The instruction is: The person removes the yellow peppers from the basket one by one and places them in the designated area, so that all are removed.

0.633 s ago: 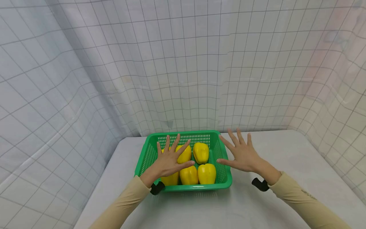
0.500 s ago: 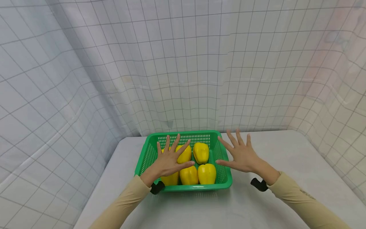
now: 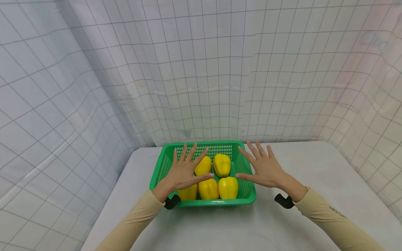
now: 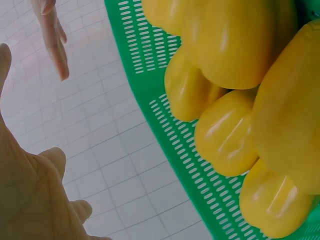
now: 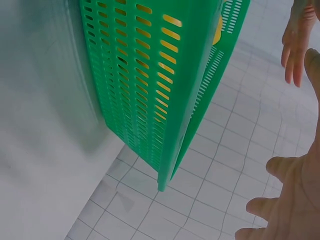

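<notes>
A green plastic basket (image 3: 220,202) with slotted sides holds several yellow bell peppers (image 3: 228,188). Over its left part hovers my left hand (image 3: 181,173), fingers spread and straight, hiding some of the peppers behind it. My right hand (image 3: 267,170) is spread wide too, beside the basket's right rim, with thumb and forefinger tips reaching in front of that rim. Neither hand holds anything. In the left wrist view the peppers (image 4: 227,132) lie apart from the left palm (image 4: 30,200). The right wrist view shows the basket's slotted side wall (image 5: 135,75) and the right-hand fingers (image 5: 265,207).
The basket stands on a table with a white cover (image 3: 301,164), near its back edge. White grid-patterned curtains (image 3: 213,69) hang behind and on both sides. A black strap piece (image 3: 284,201) shows at the right wrist, another (image 3: 172,202) at the left.
The head view has shifted slightly, so the basket appears a little higher. My right hand has drifted slightly left. Both hands stay spread, and the peppers keep their places in the basket.
</notes>
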Motion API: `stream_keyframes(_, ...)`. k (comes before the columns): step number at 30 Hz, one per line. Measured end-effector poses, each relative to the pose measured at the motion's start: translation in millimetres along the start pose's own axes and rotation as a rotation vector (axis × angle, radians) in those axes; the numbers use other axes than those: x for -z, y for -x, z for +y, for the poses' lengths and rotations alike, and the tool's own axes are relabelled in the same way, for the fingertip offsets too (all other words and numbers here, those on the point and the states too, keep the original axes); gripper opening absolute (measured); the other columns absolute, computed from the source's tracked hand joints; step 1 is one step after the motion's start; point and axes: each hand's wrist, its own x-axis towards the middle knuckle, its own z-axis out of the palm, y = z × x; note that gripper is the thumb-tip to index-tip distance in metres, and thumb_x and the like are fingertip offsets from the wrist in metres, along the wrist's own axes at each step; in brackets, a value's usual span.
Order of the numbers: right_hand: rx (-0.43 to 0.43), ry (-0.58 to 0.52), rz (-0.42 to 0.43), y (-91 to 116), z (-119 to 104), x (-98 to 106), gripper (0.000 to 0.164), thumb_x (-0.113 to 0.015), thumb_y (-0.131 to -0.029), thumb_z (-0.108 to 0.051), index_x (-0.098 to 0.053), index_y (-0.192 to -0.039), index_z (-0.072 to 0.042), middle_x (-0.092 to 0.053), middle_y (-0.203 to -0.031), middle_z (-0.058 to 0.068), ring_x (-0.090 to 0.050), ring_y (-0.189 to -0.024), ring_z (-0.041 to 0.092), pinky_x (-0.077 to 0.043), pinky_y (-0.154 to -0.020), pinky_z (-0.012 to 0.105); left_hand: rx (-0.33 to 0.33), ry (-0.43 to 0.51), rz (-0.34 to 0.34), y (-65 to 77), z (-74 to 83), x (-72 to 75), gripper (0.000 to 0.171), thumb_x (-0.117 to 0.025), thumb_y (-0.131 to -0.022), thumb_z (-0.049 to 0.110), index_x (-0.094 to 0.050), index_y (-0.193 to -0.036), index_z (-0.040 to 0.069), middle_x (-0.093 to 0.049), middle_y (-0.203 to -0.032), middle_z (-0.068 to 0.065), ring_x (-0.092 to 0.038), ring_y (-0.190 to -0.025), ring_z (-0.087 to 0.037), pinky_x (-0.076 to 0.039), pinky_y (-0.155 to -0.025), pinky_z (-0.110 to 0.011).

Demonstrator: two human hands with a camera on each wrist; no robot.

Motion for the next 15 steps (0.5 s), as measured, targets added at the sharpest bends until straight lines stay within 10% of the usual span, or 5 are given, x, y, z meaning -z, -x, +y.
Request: stream_keyframes(15, -0.046, -0.335, 0.118, -3, -4, 2, 0.076, -0.059, -0.086, -0.060, -0.045, -0.138, -0.007, -0.048, -0.134, 0.014, -0.047, -0.118, 0.032, -0.038, -0.094, 0.052, 0.123, 0.206, 0.046, 53.7, -18.3, 27.5, 0.085, -0.051, -0.084, 0.070, -0.029, -0.150, 0.021, -0.030, -0.150, -0.012, -0.027, -0.136, -0.035, -0.023, -0.103, -0.058)
